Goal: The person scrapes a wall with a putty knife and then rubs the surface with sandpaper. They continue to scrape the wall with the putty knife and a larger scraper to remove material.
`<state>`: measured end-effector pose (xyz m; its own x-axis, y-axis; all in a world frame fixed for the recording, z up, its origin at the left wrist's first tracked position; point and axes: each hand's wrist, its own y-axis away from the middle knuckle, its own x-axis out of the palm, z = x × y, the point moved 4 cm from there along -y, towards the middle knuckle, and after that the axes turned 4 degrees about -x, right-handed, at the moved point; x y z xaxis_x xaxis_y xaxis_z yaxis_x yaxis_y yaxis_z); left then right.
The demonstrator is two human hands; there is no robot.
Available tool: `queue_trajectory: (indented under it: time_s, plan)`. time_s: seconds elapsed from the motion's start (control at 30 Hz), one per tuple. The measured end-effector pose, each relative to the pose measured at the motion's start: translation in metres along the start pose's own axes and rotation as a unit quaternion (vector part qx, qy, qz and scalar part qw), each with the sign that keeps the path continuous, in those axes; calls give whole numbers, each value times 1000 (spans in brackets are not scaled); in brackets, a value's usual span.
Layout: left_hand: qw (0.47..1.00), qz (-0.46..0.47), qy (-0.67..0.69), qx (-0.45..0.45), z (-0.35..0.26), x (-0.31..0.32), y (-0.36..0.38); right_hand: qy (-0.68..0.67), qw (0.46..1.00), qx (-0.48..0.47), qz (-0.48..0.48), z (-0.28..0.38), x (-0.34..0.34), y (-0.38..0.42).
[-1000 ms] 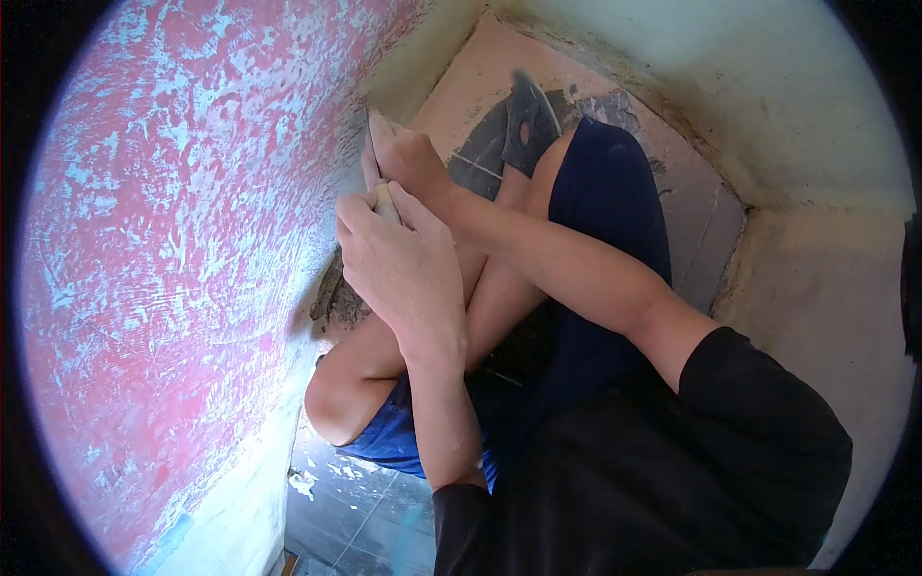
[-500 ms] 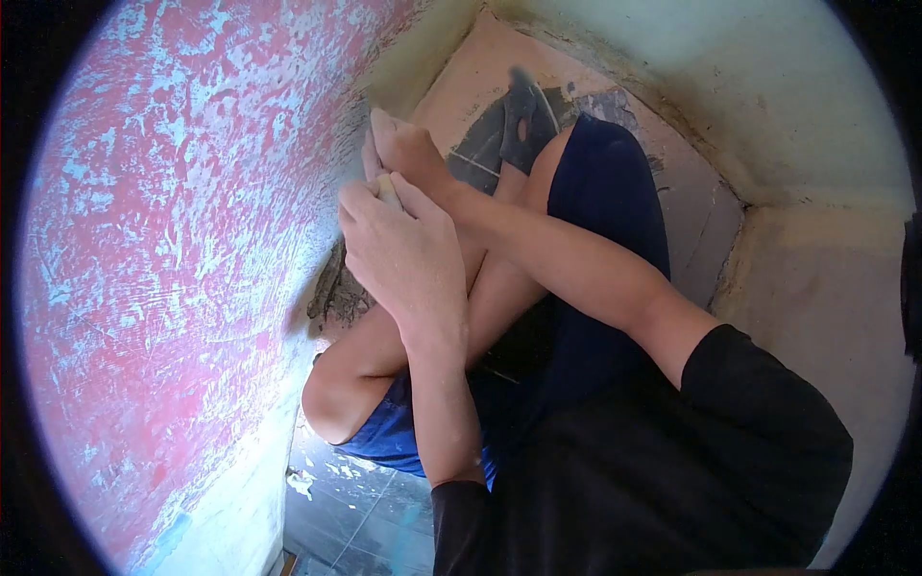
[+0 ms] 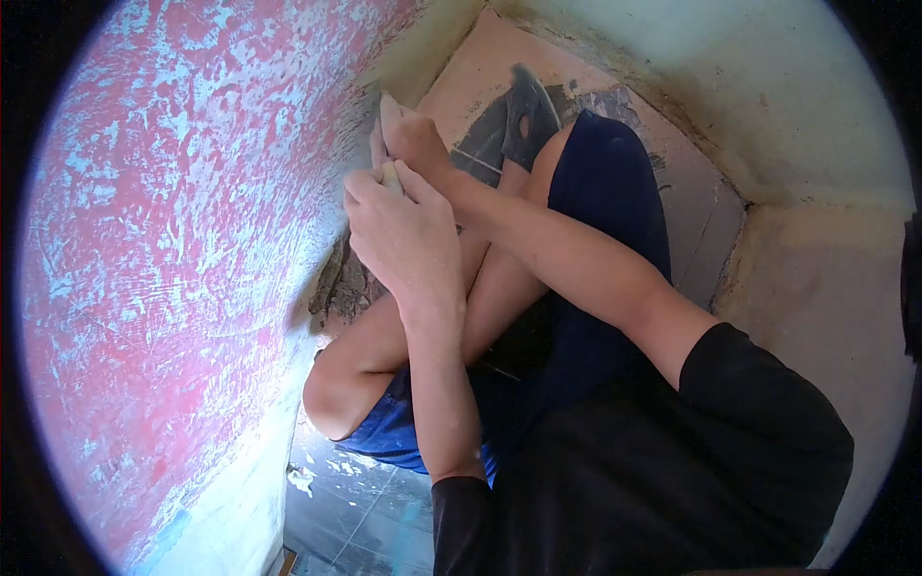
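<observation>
Scraper (image 3: 391, 177) sits clamped in my left fingers (image 3: 417, 184); my right fingers (image 3: 390, 117) grip it too, apparently bracing its edge against the patchy wall (image 3: 202, 230).

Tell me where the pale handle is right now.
Head view, upper left of centre: the pale handle is in the left hand, just below the right hand.

The pink wall (image 3: 182, 250) bars the left, folded legs (image 3: 370, 336) crowd below, and above lies open.
</observation>
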<state>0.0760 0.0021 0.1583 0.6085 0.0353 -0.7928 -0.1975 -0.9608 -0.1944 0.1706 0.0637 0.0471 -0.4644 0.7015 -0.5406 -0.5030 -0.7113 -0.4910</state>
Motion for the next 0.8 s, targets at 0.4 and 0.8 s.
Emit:
queue_trajectory:
  time_s: [0.4,0.8]
  plan:
    - [1000,-13,7,12,-2,-1,0,-6,1000,-5,-12,-1,-4,-4]
    - [1000,-16,-3,2,-8,-8,4,-8,1000,-23,-9,4,-6,-3]
